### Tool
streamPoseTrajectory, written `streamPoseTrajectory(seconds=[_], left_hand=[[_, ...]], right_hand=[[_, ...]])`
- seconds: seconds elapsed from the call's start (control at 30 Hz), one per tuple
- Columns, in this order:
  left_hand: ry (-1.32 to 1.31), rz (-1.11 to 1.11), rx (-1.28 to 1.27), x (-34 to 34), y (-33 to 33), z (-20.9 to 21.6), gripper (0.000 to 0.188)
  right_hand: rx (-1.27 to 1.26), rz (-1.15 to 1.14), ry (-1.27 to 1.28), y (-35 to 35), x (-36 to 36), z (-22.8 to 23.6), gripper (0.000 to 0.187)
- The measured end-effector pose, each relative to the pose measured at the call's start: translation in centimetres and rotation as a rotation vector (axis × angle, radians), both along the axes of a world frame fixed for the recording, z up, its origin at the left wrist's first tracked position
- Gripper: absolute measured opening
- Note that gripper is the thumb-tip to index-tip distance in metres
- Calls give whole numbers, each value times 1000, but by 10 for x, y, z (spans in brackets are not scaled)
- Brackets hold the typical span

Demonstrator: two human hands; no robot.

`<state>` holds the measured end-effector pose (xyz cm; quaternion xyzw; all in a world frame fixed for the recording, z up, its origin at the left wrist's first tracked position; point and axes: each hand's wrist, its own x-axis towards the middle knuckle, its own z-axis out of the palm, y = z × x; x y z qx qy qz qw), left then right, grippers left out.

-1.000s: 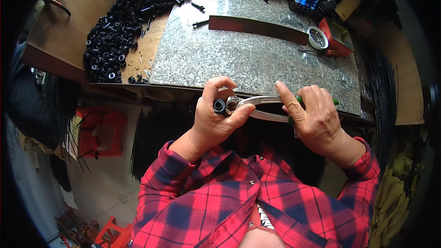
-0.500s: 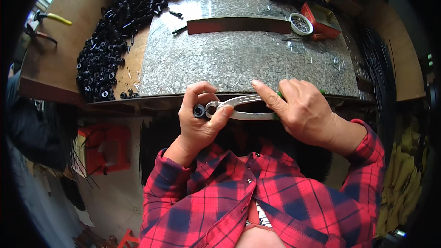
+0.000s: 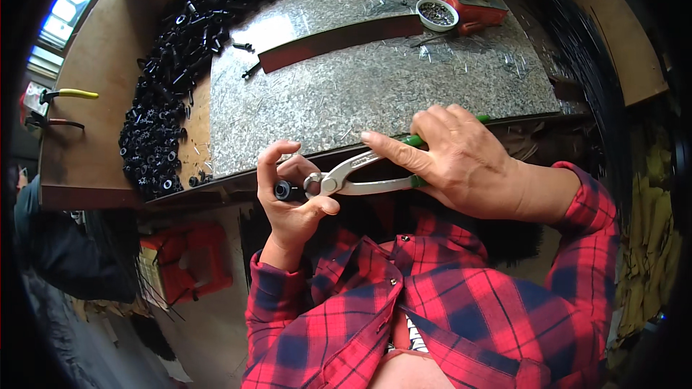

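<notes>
End-cutting pincers (image 3: 357, 175) with silver jaws and green handles lie across the space in front of my body. My right hand (image 3: 472, 166) is closed round the handles, its index finger stretched along the upper one. In my left hand (image 3: 285, 223) is a black tubular part (image 3: 282, 189), its round hollow end facing up. The fingers curl behind this part, and the thumb sticks out just below the pincers' head, apart from its joint. The rounded jaws are right beside the black part; whether they grip anything is too small to tell.
A speckled stone slab (image 3: 324, 94) tops the bench, with a dark flat bar (image 3: 339, 42) across it. Many black parts (image 3: 155, 144) heap along the left and back. A white bowl of small metal pieces (image 3: 437, 14) stands by a red box (image 3: 472, 1). Pliers (image 3: 76, 94) hang at left.
My left thumb has come off the pincers' joint and now sits lower. The whole view has turned, so the bench appears tilted and shifted left. Both hands keep their holds.
</notes>
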<state>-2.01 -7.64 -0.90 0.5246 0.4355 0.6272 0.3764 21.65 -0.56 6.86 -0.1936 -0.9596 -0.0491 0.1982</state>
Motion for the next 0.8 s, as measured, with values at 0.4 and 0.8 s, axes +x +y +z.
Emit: streamPoseTrajectory(seconds=[0.4,0.8], left_hand=[[90,-73,-1,9,-3,7,75],[37,-122,67,11,1,5,54]], right_hand=[[-134,-16,-141,-14,8,12,57],[-586,39,-131,-9,11,-3,65]])
